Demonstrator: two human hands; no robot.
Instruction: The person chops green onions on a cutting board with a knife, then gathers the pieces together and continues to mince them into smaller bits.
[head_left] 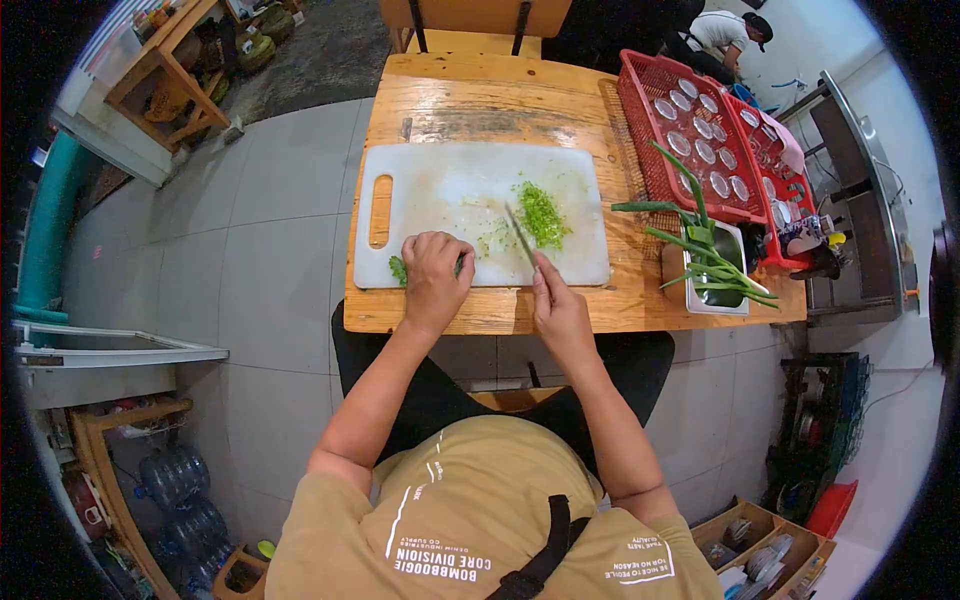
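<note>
A white cutting board with a handle slot lies on the wooden table. My left hand is closed over a bunch of leafy greens near the board's front edge; most of the bunch is hidden under the fingers. In my right hand is a knife, its blade pointing away from me and angled left. Right beside the blade sits a pile of finely chopped greens, with small bits scattered on the board to its left.
A steel container with long spring onions stands at the table's right edge. Behind it, a red plastic crate holds several clear cups. Another person bends down at the far right. A wooden chair touches the far side.
</note>
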